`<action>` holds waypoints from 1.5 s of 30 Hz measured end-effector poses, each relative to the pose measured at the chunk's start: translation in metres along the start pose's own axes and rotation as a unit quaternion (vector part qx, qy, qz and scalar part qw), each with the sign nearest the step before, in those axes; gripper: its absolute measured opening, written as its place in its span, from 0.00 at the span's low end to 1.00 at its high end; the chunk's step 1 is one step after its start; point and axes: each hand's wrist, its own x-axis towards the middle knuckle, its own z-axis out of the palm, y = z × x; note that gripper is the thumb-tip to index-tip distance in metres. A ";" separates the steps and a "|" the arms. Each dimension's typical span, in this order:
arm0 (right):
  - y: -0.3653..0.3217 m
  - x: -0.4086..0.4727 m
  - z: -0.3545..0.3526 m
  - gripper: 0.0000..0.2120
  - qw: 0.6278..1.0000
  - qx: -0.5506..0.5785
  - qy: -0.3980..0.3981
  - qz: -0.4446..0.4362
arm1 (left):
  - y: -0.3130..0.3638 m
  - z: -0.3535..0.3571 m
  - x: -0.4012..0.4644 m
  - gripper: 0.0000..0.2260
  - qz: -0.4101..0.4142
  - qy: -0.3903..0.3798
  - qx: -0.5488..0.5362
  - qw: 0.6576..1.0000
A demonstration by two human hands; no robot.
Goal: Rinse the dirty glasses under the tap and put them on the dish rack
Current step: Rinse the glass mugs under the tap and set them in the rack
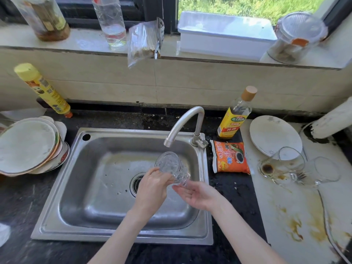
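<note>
- My left hand (152, 187) grips the glass (172, 167), tilted below the tap (183, 123), over the sink (80, 147).
- My right hand (198, 194) lies open-palmed, fingertips at its base.
- Whether water runs, I cannot tell.

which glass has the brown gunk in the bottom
The tilted glass nearer the orange packet; its neighbour and the held one look clear.

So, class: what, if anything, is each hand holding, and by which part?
The left hand grips the textured glass round its lower body, near the base. The right hand lies open under the base, gripping nothing.
</note>
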 end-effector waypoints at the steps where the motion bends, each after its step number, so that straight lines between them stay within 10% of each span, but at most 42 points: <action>1: 0.000 0.000 0.000 0.13 1.000 0.005 0.003 -0.017 | -0.001 0.001 -0.003 0.04 0.000 0.000 -0.013 1.000; 7: -0.001 0.000 0.003 0.09 0.980 -0.126 0.058 -0.140 | -0.002 0.005 -0.015 0.07 -0.123 -0.076 -0.156 0.977; 13: -0.004 -0.001 0.003 0.14 0.871 -0.352 0.150 -0.309 | -0.012 0.004 -0.023 0.22 -0.404 -0.117 -0.232 0.877; 18: -0.003 -0.018 0.015 0.08 0.775 -0.484 0.118 -0.390 | -0.015 -0.004 -0.010 0.45 -0.335 -0.181 -0.214 0.899; 25: 0.009 -0.034 0.021 0.13 0.649 -0.623 0.043 -0.435 | -0.004 -0.016 -0.009 0.34 -0.252 -0.119 -0.251 0.927; 33: 0.014 -0.054 0.019 0.09 0.684 -0.592 0.075 -0.420 | 0.009 -0.019 -0.028 0.30 -0.243 -0.062 -0.295 0.922; 45: 0.093 -0.123 -0.005 0.18 0.875 -0.395 0.024 -0.279 | 0.028 -0.056 -0.051 0.33 -0.075 -0.214 -0.222 0.948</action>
